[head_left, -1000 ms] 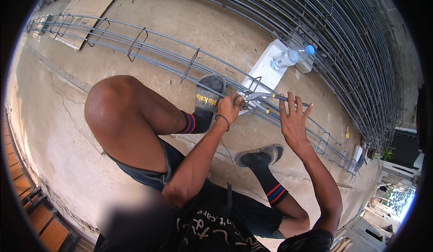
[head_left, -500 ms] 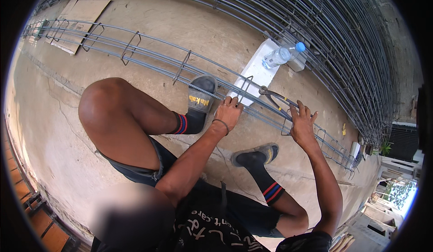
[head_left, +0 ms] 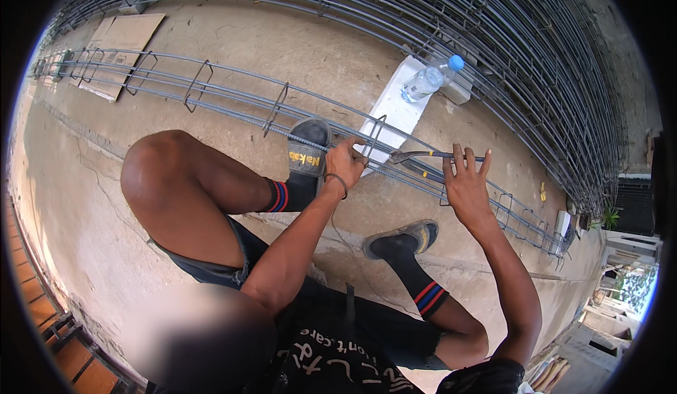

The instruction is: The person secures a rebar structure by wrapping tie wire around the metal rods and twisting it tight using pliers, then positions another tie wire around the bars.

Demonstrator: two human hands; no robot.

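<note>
rebar cage (head_left: pixel 233 101): ribbed grey steel, matt | pliers (head_left: pixel 412 156): dull dark metal | floor (head_left: pixel 296 48): rough, cracked concrete, matt | bottle (head_left: pixel 428 79): clear glossy plastic, blue cap | block (head_left: pixel 395 108) under bottle: white, foam-like, matt | board (head_left: pixel 123 38) by floor's far-left edge: pale flat wood | sandal (head_left: pixel 308 151): grey rubbery, matt

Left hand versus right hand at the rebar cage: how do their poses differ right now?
The left hand is curled closed around a bar beside a stirrup; the right hand is open, fingers spread upward, by the pliers. The left hand sits next to the sandalled foot; the right hand lies further along the rebar cage. Both are bare, at the same cage.
</note>
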